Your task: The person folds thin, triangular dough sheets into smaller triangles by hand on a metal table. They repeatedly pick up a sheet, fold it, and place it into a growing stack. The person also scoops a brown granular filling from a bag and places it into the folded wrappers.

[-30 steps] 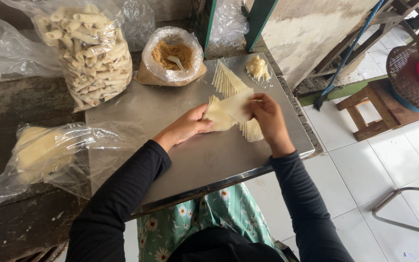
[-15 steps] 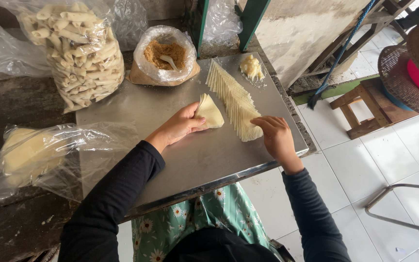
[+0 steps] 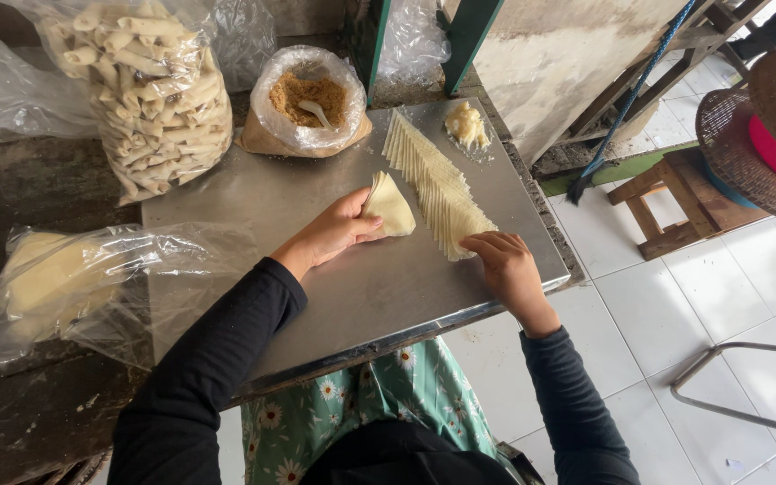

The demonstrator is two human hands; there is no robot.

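Wrappers are being separated: a pale folded wrapper is being pinched by the closed left hand on the steel desk, its tip pointing away toward the bag of brown filling. The fanned wrapper row, running diagonally, is being pressed flat by the right hand, fingers loosely open; edges should be kept aligned

Steel tabletop, fanned wrapper sheets, filling bag, dough lump, folded wrapper
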